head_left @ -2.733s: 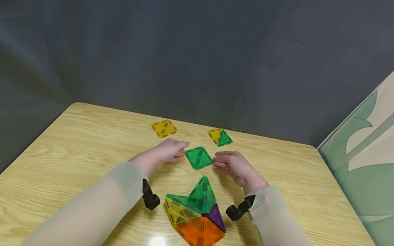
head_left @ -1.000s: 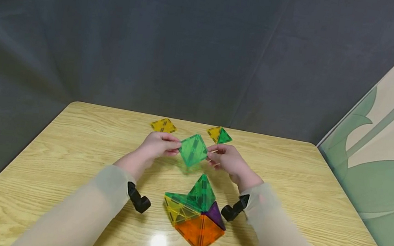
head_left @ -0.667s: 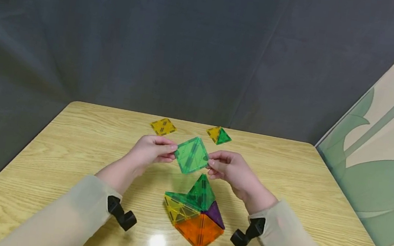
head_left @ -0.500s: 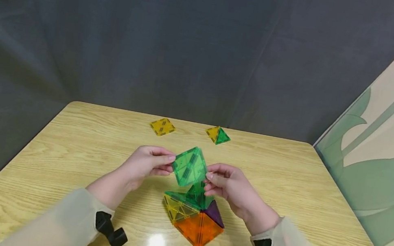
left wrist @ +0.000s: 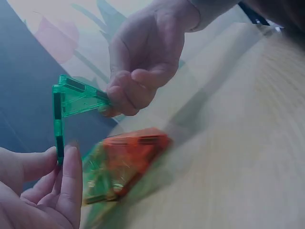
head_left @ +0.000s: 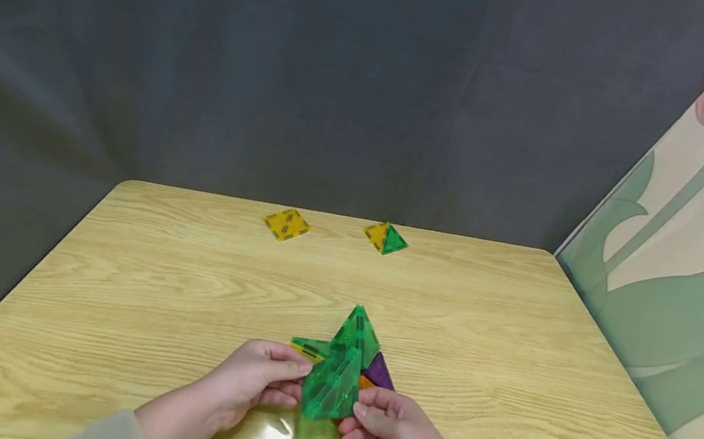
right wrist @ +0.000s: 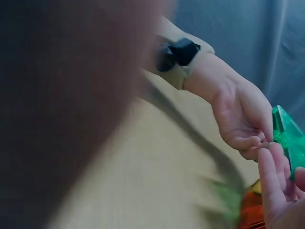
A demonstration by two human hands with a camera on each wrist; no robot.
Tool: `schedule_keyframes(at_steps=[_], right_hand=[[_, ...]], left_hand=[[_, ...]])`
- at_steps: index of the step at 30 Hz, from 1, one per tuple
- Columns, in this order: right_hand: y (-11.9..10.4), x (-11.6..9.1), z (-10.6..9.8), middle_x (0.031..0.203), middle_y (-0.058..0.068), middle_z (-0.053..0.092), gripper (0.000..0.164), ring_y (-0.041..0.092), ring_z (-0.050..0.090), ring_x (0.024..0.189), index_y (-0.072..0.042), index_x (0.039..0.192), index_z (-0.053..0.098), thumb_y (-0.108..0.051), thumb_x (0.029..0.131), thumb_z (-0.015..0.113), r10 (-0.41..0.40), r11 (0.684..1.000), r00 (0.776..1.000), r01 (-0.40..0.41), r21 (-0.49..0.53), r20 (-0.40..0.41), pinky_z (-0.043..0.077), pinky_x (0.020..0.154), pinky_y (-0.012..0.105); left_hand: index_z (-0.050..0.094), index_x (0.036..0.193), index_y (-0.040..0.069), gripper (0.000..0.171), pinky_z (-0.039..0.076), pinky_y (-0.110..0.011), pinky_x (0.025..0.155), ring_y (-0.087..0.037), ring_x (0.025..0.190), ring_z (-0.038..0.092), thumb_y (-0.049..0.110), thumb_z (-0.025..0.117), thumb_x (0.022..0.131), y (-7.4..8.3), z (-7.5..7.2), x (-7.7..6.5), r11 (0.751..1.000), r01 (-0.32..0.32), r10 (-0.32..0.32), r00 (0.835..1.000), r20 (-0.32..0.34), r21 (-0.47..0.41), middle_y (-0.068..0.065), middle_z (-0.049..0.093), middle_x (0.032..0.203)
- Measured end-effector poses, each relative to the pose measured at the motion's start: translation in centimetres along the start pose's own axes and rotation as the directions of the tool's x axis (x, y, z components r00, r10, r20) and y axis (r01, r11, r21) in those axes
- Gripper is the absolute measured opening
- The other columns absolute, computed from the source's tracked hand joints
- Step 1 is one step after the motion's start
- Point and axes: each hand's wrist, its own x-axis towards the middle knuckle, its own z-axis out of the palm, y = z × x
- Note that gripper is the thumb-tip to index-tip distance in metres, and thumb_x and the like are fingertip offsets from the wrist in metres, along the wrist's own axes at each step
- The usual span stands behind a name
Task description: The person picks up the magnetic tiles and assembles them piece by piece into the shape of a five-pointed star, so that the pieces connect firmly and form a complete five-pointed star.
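Above the table, our left hand and right hand pinch opposite sides of the green pair, which hangs bent between them, about equally near each, its seam running away from us, with the build lower and partly beyond.

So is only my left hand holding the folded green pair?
No, the left hand pinches one side of the folded green pair and the right hand pinches the other.
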Motion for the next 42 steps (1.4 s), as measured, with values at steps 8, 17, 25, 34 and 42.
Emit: schedule_keyframes(at_steps=[8, 17, 25, 34, 42], right_hand=[[2.2, -0.8, -0.6, 0.093, 0.007, 0.069, 0.013, 0.015, 0.069, 0.085, -0.002, 0.107, 0.057, -0.009, 0.105, 0.046, 0.071, 0.994, 0.997, -0.072, 0.076, 0.02, 0.056, 0.081, 0.026], [3.0, -0.7, -1.0, 0.097, 0.008, 0.071, 0.018, 0.015, 0.07, 0.089, 0.001, 0.107, 0.061, -0.012, 0.104, 0.049, 0.124, 0.99, 0.992, -0.123, 0.061, -0.015, 0.055, 0.084, 0.026], [3.3, -1.0, -1.3, 0.11, 0.021, 0.069, 0.033, 0.022, 0.068, 0.102, 0.013, 0.119, 0.061, -0.013, 0.102, 0.05, 0.127, 0.987, 0.992, -0.127, 0.096, 0.004, 0.052, 0.091, 0.032], [3.3, -1.3, -1.5, 0.12, 0.026, 0.064, 0.029, 0.03, 0.063, 0.113, 0.013, 0.125, 0.054, -0.001, 0.101, 0.046, 0.109, 0.972, 0.994, -0.111, 0.205, 0.024, 0.047, 0.1, 0.039], [3.5, -1.9, -1.6, 0.126, 0.03, 0.058, 0.036, 0.035, 0.057, 0.12, 0.02, 0.129, 0.042, 0.0, 0.1, 0.049, 0.09, 0.965, 0.996, -0.084, 0.25, -0.014, 0.043, 0.104, 0.044]], left_hand=[[0.067, 0.09, -0.001, 0.01, 0.056, -0.022, 0.057, -0.01, 0.06, 0.065, 0.008, 0.071, 0.09, -2.2, 0.5, -0.3, 0.998, 0.058, -0.058, 0.998, -0.013, 0.021, -0.005, 0.066, 0.069], [0.067, 0.089, -0.001, 0.009, 0.057, -0.023, 0.056, -0.011, 0.059, 0.065, 0.007, 0.07, 0.09, -3.2, 0.6, 0.1, 0.998, 0.042, -0.04, 0.998, -0.052, 0.044, -0.005, 0.066, 0.069], [0.068, 0.092, -0.002, 0.012, 0.057, -0.023, 0.057, -0.012, 0.062, 0.067, 0.009, 0.07, 0.091, -3.5, 0.5, 0.1, 0.997, 0.057, -0.055, 0.997, -0.049, 0.044, -0.006, 0.069, 0.074], [0.066, 0.097, -0.005, 0.018, 0.059, -0.026, 0.061, -0.014, 0.067, 0.069, 0.012, 0.068, 0.093, -3.5, 0.6, -0.2, 0.998, 0.061, -0.06, 0.998, -0.024, 0.036, -0.009, 0.071, 0.08], [0.065, 0.1, -0.007, 0.02, 0.059, -0.027, 0.062, -0.016, 0.071, 0.07, 0.012, 0.066, 0.095, -3.6, 1.0, -0.2, 0.997, 0.068, -0.068, 0.998, -0.007, 0.022, -0.01, 0.071, 0.083]])
